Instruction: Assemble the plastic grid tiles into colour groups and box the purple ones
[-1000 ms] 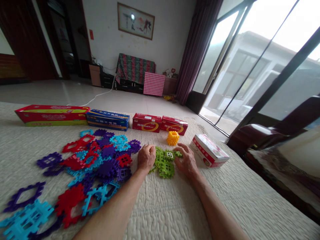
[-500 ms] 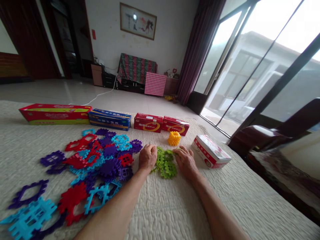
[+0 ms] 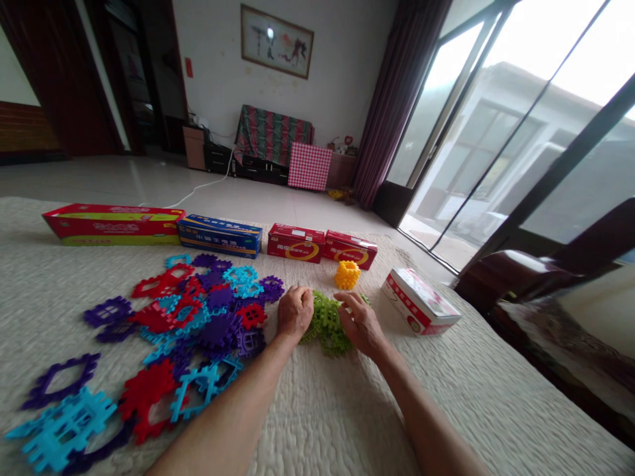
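Here both hands [image 3: 327, 318] press curled fingers against green pieces [image 3: 327, 324].

print on the boxes [image 3: 219, 236] is unreadable.

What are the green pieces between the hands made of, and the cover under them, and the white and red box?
The green pieces, between the left hand and right hand, look like moulded plastic: even bright colour, crisp notched edges. The cover looks like quilted cloth: matt cream, stitched ripples. The white and red box seems glossy printed cardboard, possibly tin.
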A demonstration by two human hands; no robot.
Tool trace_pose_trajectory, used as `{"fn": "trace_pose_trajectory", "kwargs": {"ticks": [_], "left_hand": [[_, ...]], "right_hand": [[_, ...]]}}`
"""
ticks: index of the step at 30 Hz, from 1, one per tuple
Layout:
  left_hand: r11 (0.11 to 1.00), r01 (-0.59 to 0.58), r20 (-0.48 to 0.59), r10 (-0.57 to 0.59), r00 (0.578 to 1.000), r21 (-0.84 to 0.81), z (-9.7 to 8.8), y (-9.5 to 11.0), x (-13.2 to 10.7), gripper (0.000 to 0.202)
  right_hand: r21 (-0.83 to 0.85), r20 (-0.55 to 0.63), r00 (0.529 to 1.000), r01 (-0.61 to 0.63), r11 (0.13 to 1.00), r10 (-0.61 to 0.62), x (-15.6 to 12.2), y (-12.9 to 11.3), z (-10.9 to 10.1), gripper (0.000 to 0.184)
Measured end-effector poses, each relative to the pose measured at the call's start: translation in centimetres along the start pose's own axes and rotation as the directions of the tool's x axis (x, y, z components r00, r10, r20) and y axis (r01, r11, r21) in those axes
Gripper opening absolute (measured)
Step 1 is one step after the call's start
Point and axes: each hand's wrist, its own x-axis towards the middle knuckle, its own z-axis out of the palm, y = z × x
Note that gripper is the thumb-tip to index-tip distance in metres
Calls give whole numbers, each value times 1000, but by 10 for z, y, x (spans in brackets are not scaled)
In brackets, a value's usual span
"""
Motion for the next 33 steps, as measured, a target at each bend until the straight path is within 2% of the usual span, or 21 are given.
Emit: {"fn": "trace_pose_trajectory", "kwargs": {"ticks": [2,7,10,14,17,22,25,33], "left_hand": [[1000,0,2,0,1000,-9,0,1,0,28],[1000,8,-5,-8,1000,2,-1,1,0,27],[1000,-3,-3,3,1000,13,-1,1,0,28],[1000,0,1,0,1000,12,0,0,0,28],[1000,2,4,-2,1000,-5,0,-1,0,28],[1000,18,5,-18,1000,-8,1,0,0,26],[1000,10,-3,-10,1000,-17,0,1,0,26],[1000,10,3,-10,1000,9,-1,2,0,27]], "right_hand": [[0,37,999,24,1000,-24,0,-2,-4,29],[-17,251,961,126,992,-118,0,-6,-15,41],[-28,296,946,150,988,-135,-1,-7,-13,44],[-45,239,961,157,987,-142,1,-3,-11,42],[-75,136,981,150,986,-139,4,8,-18,38],[-185,-70,997,10,983,-24,4,41,-34,37],[-204,-81,996,-42,978,25,-1,56,-33,35],[-160,-29,999,30,987,-35,-6,59,-20,35]]}}
